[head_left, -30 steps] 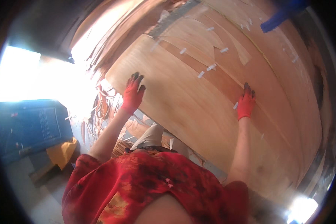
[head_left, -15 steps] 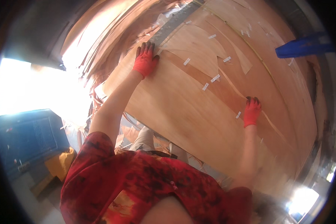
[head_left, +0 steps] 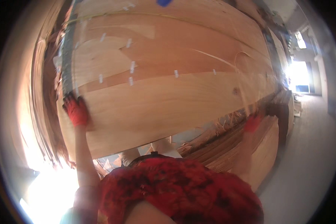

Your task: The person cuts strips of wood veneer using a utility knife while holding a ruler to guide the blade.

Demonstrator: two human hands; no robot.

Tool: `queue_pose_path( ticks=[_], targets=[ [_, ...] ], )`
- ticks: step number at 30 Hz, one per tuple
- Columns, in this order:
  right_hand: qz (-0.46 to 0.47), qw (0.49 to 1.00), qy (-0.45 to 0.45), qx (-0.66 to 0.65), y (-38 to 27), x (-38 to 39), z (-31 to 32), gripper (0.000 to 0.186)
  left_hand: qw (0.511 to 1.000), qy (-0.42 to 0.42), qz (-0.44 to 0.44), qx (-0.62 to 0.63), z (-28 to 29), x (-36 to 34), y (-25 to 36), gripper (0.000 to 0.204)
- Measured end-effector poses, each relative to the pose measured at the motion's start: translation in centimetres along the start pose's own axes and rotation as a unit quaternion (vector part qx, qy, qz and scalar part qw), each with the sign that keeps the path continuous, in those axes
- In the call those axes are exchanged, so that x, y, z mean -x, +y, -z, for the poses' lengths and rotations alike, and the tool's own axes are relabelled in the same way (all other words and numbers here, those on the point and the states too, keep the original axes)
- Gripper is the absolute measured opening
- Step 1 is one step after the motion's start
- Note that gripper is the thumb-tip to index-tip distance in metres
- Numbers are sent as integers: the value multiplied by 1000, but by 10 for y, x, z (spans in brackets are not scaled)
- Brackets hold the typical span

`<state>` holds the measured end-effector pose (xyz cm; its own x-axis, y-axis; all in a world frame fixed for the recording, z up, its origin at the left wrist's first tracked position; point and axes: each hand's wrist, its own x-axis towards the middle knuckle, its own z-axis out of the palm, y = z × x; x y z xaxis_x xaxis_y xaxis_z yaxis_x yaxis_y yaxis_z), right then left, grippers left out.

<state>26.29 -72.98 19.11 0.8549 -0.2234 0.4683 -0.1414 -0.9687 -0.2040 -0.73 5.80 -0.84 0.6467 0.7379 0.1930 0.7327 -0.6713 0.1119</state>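
A broad, pale wood veneer sheet (head_left: 156,100) lies in front of me, against redder veneer (head_left: 198,37). Short white tape pieces (head_left: 132,67) dot the seam and the patches above it. My left hand (head_left: 77,110), in a red glove with dark fingertips, lies flat with fingers spread near the sheet's left end, beside a grey metal strip (head_left: 67,67). Past the sheet's near right edge, my right hand (head_left: 253,122), gloved alike, is smeared by motion. A thin, blurred veneer strip (head_left: 244,95) runs from the sheet to its fingers, which seem closed on it.
Stacked veneer (head_left: 231,140) stands at the near right, below my right hand. More layered sheets (head_left: 44,104) rise on the left. A yellow line (head_left: 138,14) crosses the far veneer, and a blue object (head_left: 163,2) shows at the top. Grey floor (head_left: 298,156) stretches along the right.
My view has turned to the right. My right hand has come off the seam toward me, past the sheet's near edge, with a thin strip trailing. My left hand remains at the left end.
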Motion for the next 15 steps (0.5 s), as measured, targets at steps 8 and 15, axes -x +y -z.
queue_pose_path(
  ticks=[8,15],
  targets=[
    [-254,768,-587,28,214,300,-75,53,981,-49,-5,-189,21,11,40,61],
    [-300,711,-636,10,365,283,-192,60,928,34,58,-367,25,50,146,65]
  ],
)
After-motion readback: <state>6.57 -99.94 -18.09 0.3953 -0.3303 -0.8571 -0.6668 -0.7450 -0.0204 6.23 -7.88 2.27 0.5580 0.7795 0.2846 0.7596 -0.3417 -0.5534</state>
